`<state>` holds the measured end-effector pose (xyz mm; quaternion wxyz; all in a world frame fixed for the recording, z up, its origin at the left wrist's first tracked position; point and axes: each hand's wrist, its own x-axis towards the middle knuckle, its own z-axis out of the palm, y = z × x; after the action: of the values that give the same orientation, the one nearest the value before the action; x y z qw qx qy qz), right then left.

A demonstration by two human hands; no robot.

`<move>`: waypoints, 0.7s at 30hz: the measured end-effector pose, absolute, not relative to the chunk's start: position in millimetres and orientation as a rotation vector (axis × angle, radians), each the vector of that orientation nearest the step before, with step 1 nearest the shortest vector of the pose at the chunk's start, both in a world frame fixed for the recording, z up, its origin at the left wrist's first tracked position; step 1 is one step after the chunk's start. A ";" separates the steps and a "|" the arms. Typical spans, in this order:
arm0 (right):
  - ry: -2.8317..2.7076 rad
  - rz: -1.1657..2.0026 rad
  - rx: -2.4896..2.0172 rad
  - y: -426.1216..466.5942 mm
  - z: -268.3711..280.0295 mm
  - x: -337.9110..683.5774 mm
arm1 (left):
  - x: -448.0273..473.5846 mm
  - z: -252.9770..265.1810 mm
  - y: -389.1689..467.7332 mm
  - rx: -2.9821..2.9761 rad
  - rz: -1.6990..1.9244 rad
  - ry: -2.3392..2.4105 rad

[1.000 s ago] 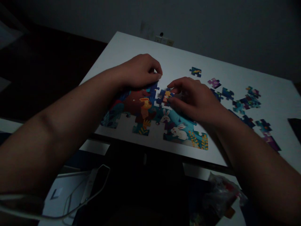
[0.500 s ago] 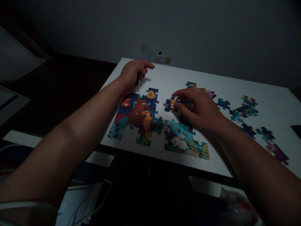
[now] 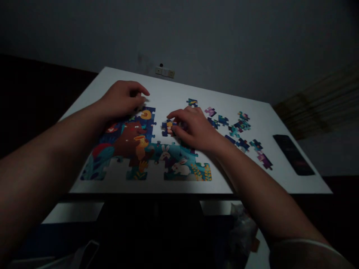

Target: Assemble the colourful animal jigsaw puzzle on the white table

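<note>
A partly joined jigsaw puzzle (image 3: 131,136) with a brown bear and white rabbits lies on the white table. My left hand (image 3: 119,99) rests palm down at its upper left edge, fingers curled; whatever lies beneath them is hidden. Just right of the bear section, my right hand (image 3: 193,127) pinches a dark blue and yellow puzzle piece (image 3: 169,127) between thumb and index finger. That piece is at the table surface, apart from the bear section. Part of the puzzle below my right palm is covered.
Several loose puzzle pieces (image 3: 238,127) are scattered right of my right hand, and one piece (image 3: 192,102) sits beyond it. A black phone (image 3: 293,154) lies near the table's right end. Wall sockets (image 3: 165,71) are behind the table (image 3: 179,186).
The view has swung to the right, bringing the whole phone into sight. My left hand has turned palm down and lowered; the piece edge seen under its fingers is now hidden. My right hand keeps its pinch.
</note>
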<state>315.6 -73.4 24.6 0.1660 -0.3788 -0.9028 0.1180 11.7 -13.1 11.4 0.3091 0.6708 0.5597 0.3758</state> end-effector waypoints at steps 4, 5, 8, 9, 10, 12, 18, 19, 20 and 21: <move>-2.634 0.343 -1.114 -70.9 25.7 313.8 | 6.2 9.8 -9.1 2.024 0.832 1.580; -2.644 0.347 -1.117 -70.1 25.8 313.9 | 5.3 10.0 -8.4 2.044 0.802 1.590; -2.664 0.369 -1.142 -67.8 26.5 315.9 | 4.5 11.6 -8.7 2.070 0.746 1.604; -2.669 0.373 -1.153 -66.9 26.8 316.9 | 4.7 12.4 -9.4 2.071 0.743 1.610; -2.673 0.373 -1.163 -65.9 27.0 317.9 | 5.1 13.1 -10.2 2.069 0.749 1.619; -2.673 0.359 -1.172 -64.0 27.0 320.0 | 5.9 14.5 -11.7 2.060 0.759 1.622; -2.665 0.333 -1.214 -60.5 25.7 324.3 | 6.5 16.6 -13.8 2.032 0.780 1.591; -2.663 0.322 -1.227 -60.1 25.7 324.8 | 6.7 16.8 -14.1 2.023 0.787 1.587; -2.658 0.309 -1.237 -59.5 25.8 325.5 | 6.9 17.1 -14.3 2.014 0.794 1.587; -2.648 0.296 -1.246 -58.8 26.1 326.2 | 7.1 17.3 -14.4 2.009 0.794 1.590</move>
<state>326.2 -58.8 26.1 0.1000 -0.4214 -0.8958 0.1000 7.1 -14.4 17.3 0.2276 0.7294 0.5771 0.2883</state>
